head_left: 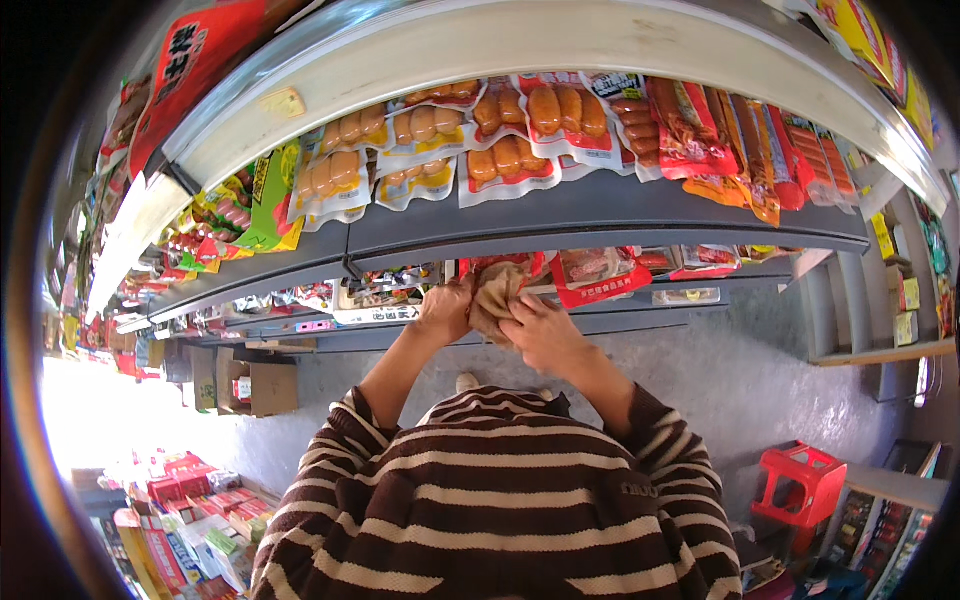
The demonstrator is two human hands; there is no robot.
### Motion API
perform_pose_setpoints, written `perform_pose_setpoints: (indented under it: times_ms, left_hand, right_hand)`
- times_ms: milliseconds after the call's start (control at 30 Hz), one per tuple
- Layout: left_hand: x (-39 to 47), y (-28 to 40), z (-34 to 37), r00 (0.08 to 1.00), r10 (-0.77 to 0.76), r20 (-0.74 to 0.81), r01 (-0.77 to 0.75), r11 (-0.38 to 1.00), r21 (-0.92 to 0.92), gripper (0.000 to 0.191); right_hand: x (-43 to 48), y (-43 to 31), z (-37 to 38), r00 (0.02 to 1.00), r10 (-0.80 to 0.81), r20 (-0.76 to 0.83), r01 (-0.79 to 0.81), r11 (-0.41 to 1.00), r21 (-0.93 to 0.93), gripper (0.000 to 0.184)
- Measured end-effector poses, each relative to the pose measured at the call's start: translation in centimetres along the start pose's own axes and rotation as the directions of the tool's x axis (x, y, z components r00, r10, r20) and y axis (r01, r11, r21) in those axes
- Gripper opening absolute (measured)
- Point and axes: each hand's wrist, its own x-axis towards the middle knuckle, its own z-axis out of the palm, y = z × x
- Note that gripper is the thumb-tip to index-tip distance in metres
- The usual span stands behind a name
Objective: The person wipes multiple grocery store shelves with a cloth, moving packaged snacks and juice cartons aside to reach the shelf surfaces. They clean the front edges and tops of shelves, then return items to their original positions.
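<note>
Both of my hands are at the edge of a lower grey shelf. My left hand (445, 309) grips the edge of a red plastic food packet (465, 268), its fingertips partly hidden. A crumpled brown cloth (495, 298) is bunched between the hands, and my right hand (546, 334) holds it with bent fingers. Just right of the cloth lies a red-rimmed, vacuum-sealed food packet (597, 274). On the shelf above, vacuum packs of sausages (566, 112) stand in a row.
A pale shelf edge (525, 37) curves across the top. Cardboard boxes (259, 382) stand on the floor at left, with stacked cartons (180, 525) at lower left. A red plastic stool (801, 484) is at lower right, near another shelf unit (889, 491).
</note>
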Motion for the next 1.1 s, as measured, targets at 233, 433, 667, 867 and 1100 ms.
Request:
perform_pose_setpoints:
  times_ms: [233,433,667,867,1100]
  left_hand:
    - [0.6,1.2,-0.7,0.998,-0.031,-0.053,0.040,0.984,0.172,0.093]
    - [2.6,0.1,0.1,0.998,-0.067,0.021,0.067,0.998,0.020,0.087]
    - [3.4,1.0,-0.7,0.991,-0.065,-0.116,0.058,0.996,-0.066,0.058]
    - [2.5,1.8,-1.8,0.998,-0.008,-0.054,0.001,0.991,-0.133,0.064]
    - [2.9,4.0,-3.4,0.992,0.051,0.114,-0.063,0.993,0.101,0.047]
  right_hand:
    - [-8.9,5.5,-5.8,0.747,0.508,-0.429,-0.350,0.849,0.396,0.065]
    - [-7.8,10.1,-5.1,0.736,0.639,-0.227,-0.358,0.650,0.670,0.050]
    - [-5.4,8.2,-0.7,0.660,0.738,-0.139,-0.150,0.310,0.939,0.031]
    - [-4.7,5.9,4.0,0.508,0.858,-0.078,0.044,0.065,0.997,0.031]
    - [-2.7,5.7,-0.5,0.671,0.634,-0.383,-0.245,0.678,0.693,0.036]
